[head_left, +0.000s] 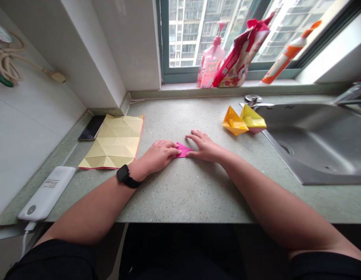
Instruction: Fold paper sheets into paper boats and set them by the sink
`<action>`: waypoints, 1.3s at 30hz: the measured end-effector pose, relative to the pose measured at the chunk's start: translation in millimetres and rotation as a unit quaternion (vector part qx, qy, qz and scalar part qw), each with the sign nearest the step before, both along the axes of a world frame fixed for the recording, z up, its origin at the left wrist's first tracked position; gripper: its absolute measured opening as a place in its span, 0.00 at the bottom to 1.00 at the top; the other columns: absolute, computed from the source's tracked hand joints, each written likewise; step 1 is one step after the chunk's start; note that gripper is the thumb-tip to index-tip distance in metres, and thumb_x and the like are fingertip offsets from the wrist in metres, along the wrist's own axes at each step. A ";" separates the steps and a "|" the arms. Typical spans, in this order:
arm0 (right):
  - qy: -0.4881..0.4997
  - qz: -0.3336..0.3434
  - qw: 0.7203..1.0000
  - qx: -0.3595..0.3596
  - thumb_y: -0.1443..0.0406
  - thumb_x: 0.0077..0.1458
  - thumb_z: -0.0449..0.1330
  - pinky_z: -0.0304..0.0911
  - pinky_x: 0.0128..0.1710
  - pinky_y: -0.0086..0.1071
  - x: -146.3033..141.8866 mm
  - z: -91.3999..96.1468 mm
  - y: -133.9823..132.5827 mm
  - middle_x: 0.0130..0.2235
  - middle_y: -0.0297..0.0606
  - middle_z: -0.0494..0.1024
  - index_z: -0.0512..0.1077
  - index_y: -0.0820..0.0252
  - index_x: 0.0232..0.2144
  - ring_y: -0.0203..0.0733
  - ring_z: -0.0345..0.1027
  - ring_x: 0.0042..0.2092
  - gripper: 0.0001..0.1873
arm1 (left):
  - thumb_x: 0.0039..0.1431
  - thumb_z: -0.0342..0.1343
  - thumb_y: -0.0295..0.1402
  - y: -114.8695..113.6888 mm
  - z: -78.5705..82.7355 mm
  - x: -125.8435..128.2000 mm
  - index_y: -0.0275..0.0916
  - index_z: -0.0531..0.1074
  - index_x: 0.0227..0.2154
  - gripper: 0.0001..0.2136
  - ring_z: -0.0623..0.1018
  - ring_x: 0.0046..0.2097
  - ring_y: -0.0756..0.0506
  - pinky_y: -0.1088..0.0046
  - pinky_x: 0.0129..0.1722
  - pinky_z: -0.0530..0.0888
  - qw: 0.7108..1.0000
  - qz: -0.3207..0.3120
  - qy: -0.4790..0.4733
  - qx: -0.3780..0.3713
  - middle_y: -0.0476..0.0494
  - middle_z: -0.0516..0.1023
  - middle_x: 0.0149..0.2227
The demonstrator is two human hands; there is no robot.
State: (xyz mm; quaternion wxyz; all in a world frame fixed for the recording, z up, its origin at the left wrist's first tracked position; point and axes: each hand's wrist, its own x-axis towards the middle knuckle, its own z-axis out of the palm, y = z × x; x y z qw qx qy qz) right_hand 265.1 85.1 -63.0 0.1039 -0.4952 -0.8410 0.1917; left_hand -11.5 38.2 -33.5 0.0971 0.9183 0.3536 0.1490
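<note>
A crease seems to be in hand on the folded pink paper (185, 151), which lies flat on the worktop (180, 190); the next press calls for steady pinning. The left hand (159, 156) grips its left end; the right hand (208, 149) has spread, unclenched fingers, its thumb at the right corner.

The left hand (159, 155) and right hand (208, 148) touch pink paper (184, 149).
</note>
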 end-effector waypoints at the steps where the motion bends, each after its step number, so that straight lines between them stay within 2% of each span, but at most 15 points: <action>1: -0.005 -0.002 1.000 -0.008 0.39 0.56 0.71 0.42 0.78 0.66 4.3 1.2 2.0 0.80 0.48 0.54 0.66 0.47 0.73 0.70 0.43 0.80 0.49 | 0.76 0.57 0.32 0.0 -0.1 0.0 0.46 0.83 0.53 0.11 0.79 0.61 0.37 0.51 0.63 0.75 1.000 0.003 0.001 -0.005 0.40 0.82 0.59; 6: -0.015 -0.001 0.999 -0.038 0.39 0.55 0.72 0.40 0.78 0.65 25.8 5.6 11.5 0.81 0.46 0.51 0.62 0.46 0.76 0.68 0.38 0.81 0.54 | 0.76 0.56 0.31 -0.1 1.0 -1.8 0.47 0.82 0.56 0.13 0.78 0.65 0.37 0.48 0.66 0.73 1.000 0.006 0.008 -0.029 0.40 0.80 0.62; 12: 0.030 0.017 0.999 -0.031 0.45 0.57 0.73 0.40 0.79 0.65 38.6 10.3 17.7 0.79 0.41 0.58 0.67 0.41 0.73 0.64 0.43 0.80 0.46 | 0.77 0.54 0.30 -1.8 1.3 -7.6 0.50 0.80 0.58 0.14 0.74 0.68 0.35 0.38 0.70 0.67 0.999 -0.002 0.026 -0.037 0.42 0.78 0.66; 14: 0.068 0.017 0.997 -0.017 0.47 0.60 0.71 0.43 0.78 0.64 32.6 12.2 15.4 0.77 0.42 0.63 0.69 0.41 0.71 0.61 0.49 0.79 0.40 | 0.77 0.54 0.30 -1.9 0.2 -8.9 0.50 0.80 0.58 0.15 0.74 0.68 0.36 0.37 0.71 0.65 0.999 -0.003 0.026 -0.032 0.43 0.77 0.66; 17: 0.119 0.040 0.992 0.004 0.51 0.65 0.68 0.50 0.77 0.61 13.9 13.4 6.0 0.73 0.42 0.69 0.74 0.42 0.67 0.57 0.57 0.76 0.30 | 0.77 0.54 0.30 -0.7 -0.9 -9.8 0.51 0.80 0.58 0.15 0.75 0.66 0.37 0.41 0.70 0.66 0.999 -0.014 0.025 -0.014 0.43 0.78 0.65; 21: 0.073 0.045 0.996 0.020 0.55 0.65 0.70 0.41 0.75 0.74 -11.5 11.5 -9.4 0.71 0.42 0.72 0.83 0.39 0.56 0.62 0.58 0.76 0.18 | 0.75 0.57 0.29 -0.8 2.4 -9.1 0.51 0.83 0.55 0.14 0.80 0.59 0.39 0.46 0.67 0.69 0.999 -0.037 0.031 0.013 0.44 0.82 0.60; 27: 0.045 0.037 0.998 0.030 0.56 0.64 0.72 0.44 0.75 0.73 -18.5 12.2 -15.4 0.72 0.43 0.70 0.83 0.38 0.56 0.63 0.56 0.76 0.18 | 0.74 0.61 0.34 -10.4 14.4 -5.7 0.50 0.84 0.54 0.11 0.80 0.57 0.38 0.40 0.70 0.64 0.997 -0.028 0.068 0.030 0.42 0.83 0.57; 32: 0.042 0.038 0.998 0.024 0.56 0.65 0.72 0.42 0.76 0.72 -16.8 13.5 -14.6 0.72 0.40 0.70 0.83 0.37 0.57 0.62 0.56 0.76 0.19 | 0.75 0.59 0.37 -14.7 26.8 -4.8 0.49 0.85 0.50 0.10 0.80 0.58 0.38 0.41 0.71 0.62 0.995 -0.004 0.101 0.002 0.43 0.84 0.56; 39: 0.043 0.041 0.998 0.022 0.55 0.65 0.71 0.42 0.76 0.72 -16.6 12.4 -14.1 0.72 0.41 0.70 0.83 0.38 0.57 0.61 0.56 0.76 0.18 | 0.71 0.60 0.38 -14.4 37.1 -17.3 0.51 0.87 0.41 0.09 0.77 0.63 0.34 0.41 0.70 0.60 0.990 0.001 0.135 -0.034 0.47 0.82 0.62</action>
